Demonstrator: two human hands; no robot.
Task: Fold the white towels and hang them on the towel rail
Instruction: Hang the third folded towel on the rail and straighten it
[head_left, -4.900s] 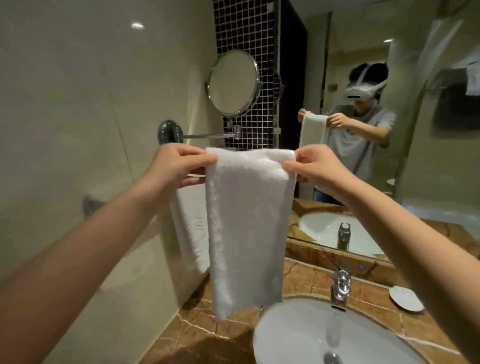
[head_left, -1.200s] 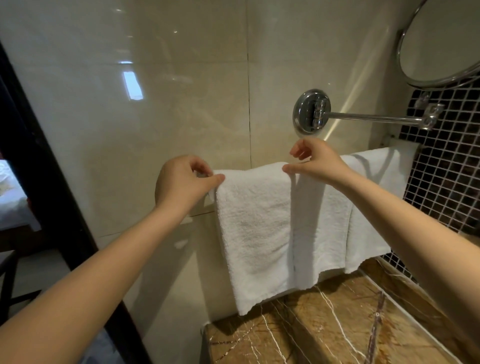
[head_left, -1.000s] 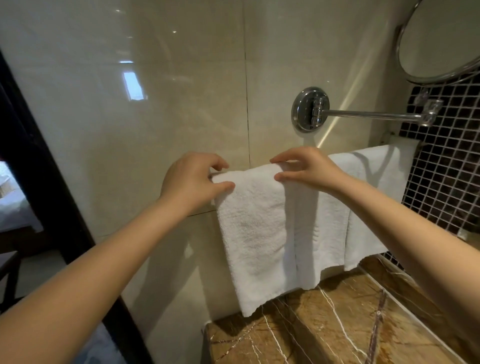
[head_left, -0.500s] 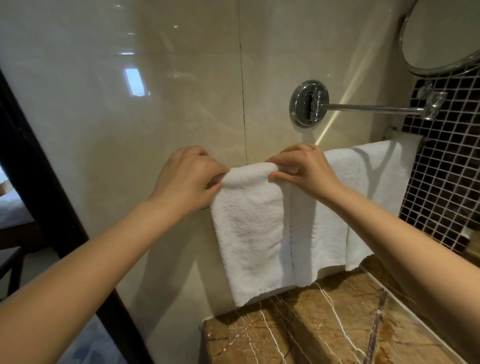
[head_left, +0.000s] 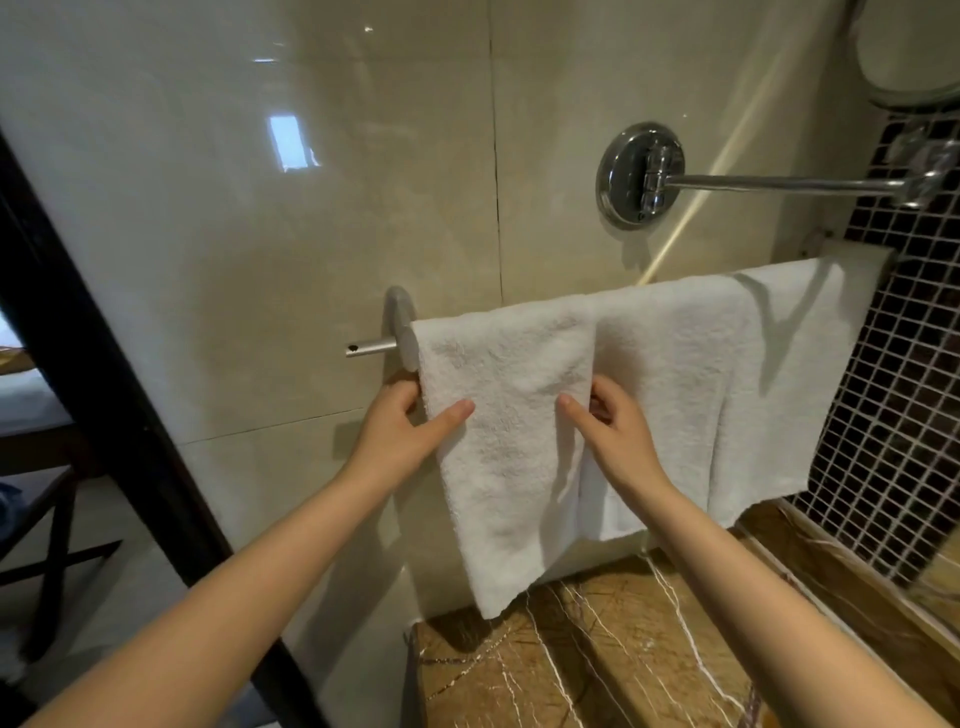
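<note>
The hanging step is in hand, and it looks to be at its finishing stage. The left towel lies folded over the rail, close against the bracket at the rail's left end. Its front flap hangs down to just above the desk. The right towel is draped on the same rail just beside it, and the two edges meet near the top.

The left hand pinches the left towel's left edge, thumb flat on the front and fingers curled round behind. The right hand mirrors it on the right edge, thumb on the front and the other fingers tucked behind, between the two towels. Both hands hold cloth a little below the rail.

This reads as straightening. The left towel's hem sits lower in the view than its neighbour's and runs at a slight slant. The next move likely calls for a light, even tug with both hands to square the edges. It should be gentle enough not to drag the towel off the rail, and then both hands let go.
</note>
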